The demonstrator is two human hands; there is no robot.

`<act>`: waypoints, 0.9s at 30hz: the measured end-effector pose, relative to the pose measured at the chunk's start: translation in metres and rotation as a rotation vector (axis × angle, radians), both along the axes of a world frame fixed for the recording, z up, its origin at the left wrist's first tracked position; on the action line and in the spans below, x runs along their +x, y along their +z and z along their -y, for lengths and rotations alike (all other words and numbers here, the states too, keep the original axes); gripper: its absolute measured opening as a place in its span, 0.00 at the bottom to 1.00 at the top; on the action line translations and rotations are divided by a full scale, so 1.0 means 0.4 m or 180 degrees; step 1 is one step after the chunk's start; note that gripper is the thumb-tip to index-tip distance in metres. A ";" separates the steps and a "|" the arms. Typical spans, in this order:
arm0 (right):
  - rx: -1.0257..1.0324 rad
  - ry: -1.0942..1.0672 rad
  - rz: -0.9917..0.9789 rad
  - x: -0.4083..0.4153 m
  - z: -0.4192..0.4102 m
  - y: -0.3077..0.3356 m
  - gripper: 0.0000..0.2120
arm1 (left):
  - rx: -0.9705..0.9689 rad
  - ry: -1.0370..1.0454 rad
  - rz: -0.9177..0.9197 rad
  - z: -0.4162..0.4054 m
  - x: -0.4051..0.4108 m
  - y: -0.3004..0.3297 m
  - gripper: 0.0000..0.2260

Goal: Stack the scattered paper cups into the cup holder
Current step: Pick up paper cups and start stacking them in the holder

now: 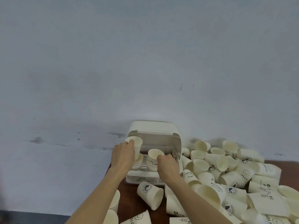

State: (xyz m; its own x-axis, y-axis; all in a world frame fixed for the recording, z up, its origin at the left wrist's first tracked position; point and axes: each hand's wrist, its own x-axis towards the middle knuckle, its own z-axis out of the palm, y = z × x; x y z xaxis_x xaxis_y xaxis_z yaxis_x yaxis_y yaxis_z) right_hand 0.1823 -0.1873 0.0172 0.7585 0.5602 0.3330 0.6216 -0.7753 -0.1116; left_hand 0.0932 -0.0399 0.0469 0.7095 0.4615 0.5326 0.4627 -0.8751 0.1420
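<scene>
A white cup holder box [152,127] with its lid raised stands on the brown table against the wall. My left hand [123,155] grips an upright paper cup [137,143] at the box's left side, above another cup [139,158] standing inside. My right hand [167,165] grips a second upright cup [154,156] inside the box, on its slatted floor [144,164]. Scattered paper cups [226,175] lie in a heap to the right of the box.
More loose cups lie in front of the box, one on its side [150,196] between my forearms, others at the bottom edge [113,206]. A pale wall [145,62] rises right behind the box. The table's left edge [122,188] runs near my left forearm.
</scene>
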 end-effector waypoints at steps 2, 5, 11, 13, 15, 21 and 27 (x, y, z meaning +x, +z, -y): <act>-0.0033 0.0015 -0.0017 0.001 0.004 -0.004 0.12 | -0.0041 -0.0020 0.0017 0.001 0.003 -0.003 0.09; -0.0123 0.0118 -0.0078 -0.001 0.005 -0.014 0.11 | -0.0024 -0.0030 -0.0014 0.003 0.009 -0.013 0.10; -0.0453 0.0305 -0.0069 -0.009 0.000 -0.023 0.11 | -0.0073 -0.0083 -0.0120 -0.002 0.014 -0.039 0.12; -0.0538 0.0281 -0.0070 -0.013 0.000 -0.027 0.13 | -0.0116 -0.0090 -0.0219 -0.005 0.013 -0.050 0.13; -0.0577 0.0282 -0.0095 -0.017 0.003 -0.031 0.18 | -0.0094 -0.0086 -0.0363 -0.006 0.009 -0.061 0.13; -0.0507 0.0315 -0.0123 -0.034 0.036 -0.013 0.26 | -0.0123 -0.0047 -0.0879 0.008 -0.002 -0.083 0.12; -0.0224 0.0309 -0.0105 -0.036 0.097 0.024 0.19 | -0.0125 -0.0271 -0.0864 0.053 -0.012 -0.069 0.14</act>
